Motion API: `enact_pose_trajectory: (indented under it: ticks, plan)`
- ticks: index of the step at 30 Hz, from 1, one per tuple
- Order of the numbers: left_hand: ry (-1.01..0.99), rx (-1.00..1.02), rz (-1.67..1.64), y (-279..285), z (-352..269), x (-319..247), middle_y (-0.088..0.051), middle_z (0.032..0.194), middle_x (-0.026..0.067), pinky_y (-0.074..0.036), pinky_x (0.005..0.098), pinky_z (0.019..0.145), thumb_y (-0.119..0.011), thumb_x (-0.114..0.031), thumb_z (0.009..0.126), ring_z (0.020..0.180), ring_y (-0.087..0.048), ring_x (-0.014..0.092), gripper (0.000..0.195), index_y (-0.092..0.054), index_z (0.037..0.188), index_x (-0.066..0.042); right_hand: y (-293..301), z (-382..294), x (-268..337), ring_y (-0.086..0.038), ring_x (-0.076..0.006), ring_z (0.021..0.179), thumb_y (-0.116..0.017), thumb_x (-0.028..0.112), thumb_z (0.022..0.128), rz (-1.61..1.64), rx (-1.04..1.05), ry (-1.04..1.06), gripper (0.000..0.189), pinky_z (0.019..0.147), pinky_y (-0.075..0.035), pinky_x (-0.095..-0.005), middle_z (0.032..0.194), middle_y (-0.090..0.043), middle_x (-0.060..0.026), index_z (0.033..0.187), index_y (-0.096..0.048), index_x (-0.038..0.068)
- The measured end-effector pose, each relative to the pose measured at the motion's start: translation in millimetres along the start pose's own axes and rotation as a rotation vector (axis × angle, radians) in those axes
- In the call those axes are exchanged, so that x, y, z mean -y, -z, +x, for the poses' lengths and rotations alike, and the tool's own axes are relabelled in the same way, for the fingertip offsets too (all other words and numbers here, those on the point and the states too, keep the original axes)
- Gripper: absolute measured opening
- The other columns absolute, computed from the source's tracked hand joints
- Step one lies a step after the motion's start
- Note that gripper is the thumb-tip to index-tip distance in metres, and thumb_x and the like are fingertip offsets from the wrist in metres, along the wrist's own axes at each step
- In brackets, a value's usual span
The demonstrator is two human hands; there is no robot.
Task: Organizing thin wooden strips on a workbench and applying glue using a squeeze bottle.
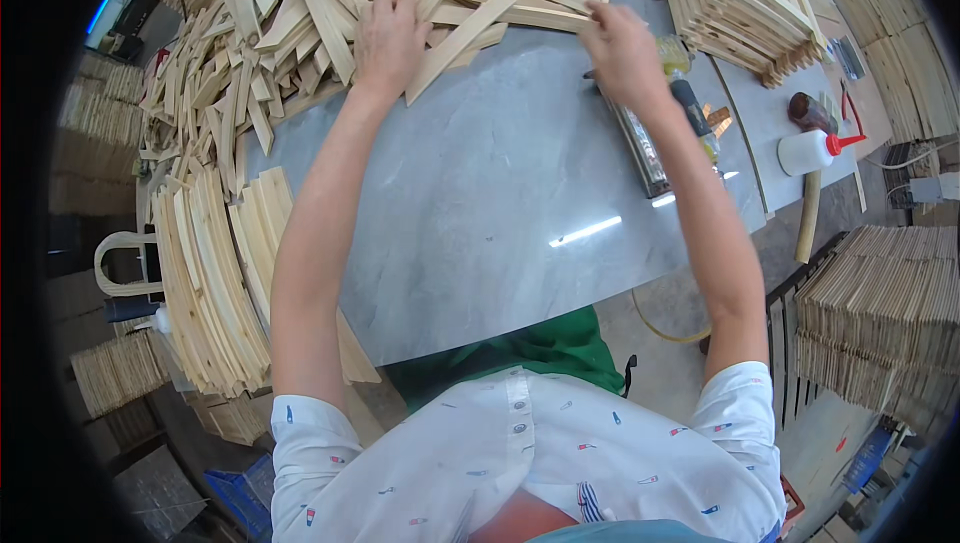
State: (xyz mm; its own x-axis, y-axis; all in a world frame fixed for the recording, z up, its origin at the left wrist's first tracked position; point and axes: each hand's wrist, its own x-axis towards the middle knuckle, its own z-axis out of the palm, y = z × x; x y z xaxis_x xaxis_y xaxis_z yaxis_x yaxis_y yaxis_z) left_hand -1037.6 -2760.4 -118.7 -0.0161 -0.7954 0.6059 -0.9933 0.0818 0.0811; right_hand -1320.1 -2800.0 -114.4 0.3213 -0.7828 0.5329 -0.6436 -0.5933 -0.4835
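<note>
Both hands reach to the far side of a grey tabletop [480,190], where short wooden slats with angled ends [300,18] lie in a loose heap. My left hand [390,40] rests at the heap's near edge, its fingertips among the slats; whether it grips one cannot be told. Just right of it a slat [459,48] slants over the tabletop. My right hand [622,52] is blurred, its fingers bent by the end of a long slat [547,18]; its hold is unclear. Beneath the right forearm lies a metal-bodied tool [637,145], partly hidden.
Stacked wooden frames [742,3] stand at the back right. Near the right edge are a white squeeze bottle with a red nozzle [806,152], a dark jar [810,112] and red-handled pliers [851,104]. Longer wooden strips [206,280] lie at the left. A slatted wood stack [881,310] stands at lower right.
</note>
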Motion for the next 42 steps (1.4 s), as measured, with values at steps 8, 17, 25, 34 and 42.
enact_pose_trajectory:
  ticks: [8, 17, 25, 34, 42]
  plan:
    - [-0.017, 0.045, -0.046, -8, 10, 8, -0.057, 0.096, 0.0161, -0.044, 0.0431, 0.083, -0.066, -0.016, 0.076, 0.094, -0.054, 0.034, 0.035, -0.058, 0.108, -0.003, -3, 41, -57, -0.055, -0.039, 0.102, -0.055, 0.012, 0.079, -0.026, 0.104, -0.144, 0.035, 0.091, -0.043, -0.0428, 0.108, -0.06, -0.0228, 0.111, -0.061, 0.0]
    - [0.149, 0.106, -0.163, -5, 14, 7, -0.057, 0.096, 0.0165, -0.044, 0.0414, 0.085, -0.062, -0.014, 0.077, 0.094, -0.054, 0.033, 0.03, -0.06, 0.105, -0.002, -17, 42, -44, -0.053, -0.0355, 0.108, -0.062, 0.017, 0.076, -0.28, 0.297, 0.136, 0.043, 0.088, -0.043, -0.0448, 0.11, -0.057, -0.0189, 0.116, -0.055, 0.004]
    - [-0.048, -0.054, -0.185, -4, 21, 1, -0.055, 0.099, 0.0156, -0.043, 0.042, 0.086, -0.059, -0.01, 0.075, 0.098, -0.052, 0.034, 0.03, -0.056, 0.103, -0.001, -32, 48, -34, -0.053, -0.0342, 0.104, -0.061, 0.015, 0.076, -0.457, 0.382, 0.186, 0.039, 0.084, -0.042, -0.0476, 0.106, -0.057, -0.0186, 0.111, -0.052, 0.002]
    - [-0.35, 0.021, -0.093, -23, 96, -19, -0.053, 0.107, 0.0145, -0.041, 0.0406, 0.092, -0.059, -0.009, 0.076, 0.104, -0.051, 0.032, 0.032, -0.051, 0.106, -0.003, -37, 45, -31, -0.056, -0.0334, 0.102, -0.048, 0.007, 0.08, -0.456, 0.357, 0.129, 0.029, 0.083, -0.041, -0.0508, 0.104, -0.058, -0.0185, 0.107, -0.052, 0.0]
    - [-0.434, 0.246, -0.024, -43, 109, -23, -0.051, 0.118, 0.0152, -0.04, 0.0418, 0.096, -0.061, -0.013, 0.076, 0.113, -0.047, 0.033, 0.039, -0.05, 0.113, -0.005, -30, 50, -25, -0.059, -0.0348, 0.098, -0.047, 0.007, 0.081, -0.409, 0.424, 0.096, 0.024, 0.08, -0.043, -0.0504, 0.104, -0.059, -0.0179, 0.103, -0.054, 0.0]
